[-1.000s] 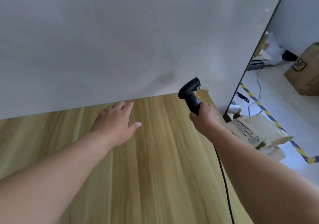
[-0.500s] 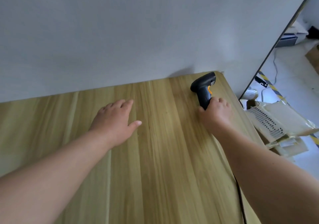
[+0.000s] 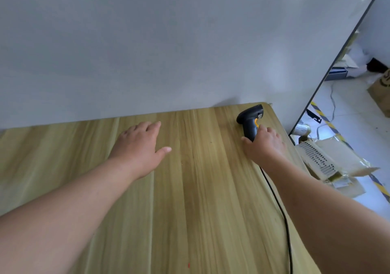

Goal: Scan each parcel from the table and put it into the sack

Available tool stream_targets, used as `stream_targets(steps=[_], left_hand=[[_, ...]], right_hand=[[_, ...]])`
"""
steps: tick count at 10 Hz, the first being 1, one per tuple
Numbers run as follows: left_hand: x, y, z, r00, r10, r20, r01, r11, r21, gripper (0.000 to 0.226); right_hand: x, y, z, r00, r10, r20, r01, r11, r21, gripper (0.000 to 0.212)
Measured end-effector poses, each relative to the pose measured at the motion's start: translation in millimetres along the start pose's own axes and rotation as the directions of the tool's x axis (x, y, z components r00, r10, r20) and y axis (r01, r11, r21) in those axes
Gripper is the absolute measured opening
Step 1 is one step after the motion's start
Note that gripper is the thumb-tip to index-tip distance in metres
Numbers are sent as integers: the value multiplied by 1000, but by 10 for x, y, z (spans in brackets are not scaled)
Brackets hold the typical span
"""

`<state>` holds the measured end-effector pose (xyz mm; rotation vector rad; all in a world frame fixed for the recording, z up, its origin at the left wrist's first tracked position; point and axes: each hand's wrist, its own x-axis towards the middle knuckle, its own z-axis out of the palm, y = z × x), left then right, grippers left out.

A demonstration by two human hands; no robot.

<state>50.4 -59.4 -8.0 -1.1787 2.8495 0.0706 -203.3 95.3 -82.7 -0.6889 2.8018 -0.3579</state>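
A black barcode scanner with an orange trigger lies on the wooden table near its far right corner. My right hand holds the scanner's handle, thumb on one side and fingers on the other. The scanner's black cable runs back along the table's right edge. My left hand rests flat on the table top, fingers straight, holding nothing. No parcel is on the visible part of the table. Tan padded parcels lie on the floor to the right of the table.
A white wall stands right behind the table. A dark-edged panel ends the wall at the right. Beyond it are a white floor with yellow-black tape, a brown cardboard box and loose clutter.
My right hand has lowered the scanner from the air onto the table near the far right corner. My left hand stays flat in the same place. The view has tilted downward.
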Motion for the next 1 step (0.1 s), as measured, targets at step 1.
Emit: stream_targets(steps=[1], left_hand=[[-182,-112,-197,999,-26,-38,27,999,30,77]], right_hand=[[-248,-143,-246,993,-118,-18,117,992,-45,57]])
